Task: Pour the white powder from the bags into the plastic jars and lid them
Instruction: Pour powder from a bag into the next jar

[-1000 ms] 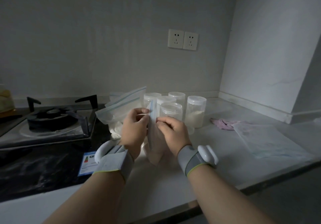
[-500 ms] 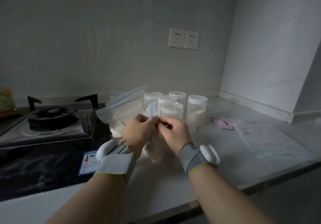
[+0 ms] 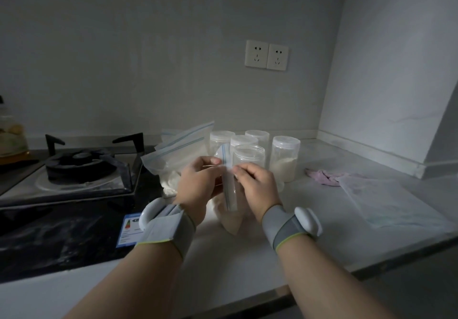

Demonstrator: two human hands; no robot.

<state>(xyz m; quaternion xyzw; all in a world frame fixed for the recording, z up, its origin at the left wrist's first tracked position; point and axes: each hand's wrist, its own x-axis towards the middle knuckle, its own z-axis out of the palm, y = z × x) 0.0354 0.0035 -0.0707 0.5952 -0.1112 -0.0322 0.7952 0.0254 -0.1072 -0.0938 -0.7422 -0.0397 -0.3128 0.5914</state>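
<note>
My left hand point(image 3: 198, 182) and right hand point(image 3: 255, 185) each pinch the zip strip of a powder bag point(image 3: 229, 209) standing on the counter point(image 3: 322, 232), before an unlidded jar point(image 3: 249, 155). I seem to be opening it; next I must part the seal, then tip it carefully.

Room to pass over the bare table point(image 3: 235, 256) in front. Blocked in the middle by the held bag point(image 3: 229, 219). Blocked just behind it by jars point(image 3: 249, 156) packed close together. Blocked on the left by a pile of bags point(image 3: 178, 155) beside the stove point(image 3: 81, 170). Low on the right: a pink cloth point(image 3: 322, 176) and a flat bag point(image 3: 386, 202).
</note>
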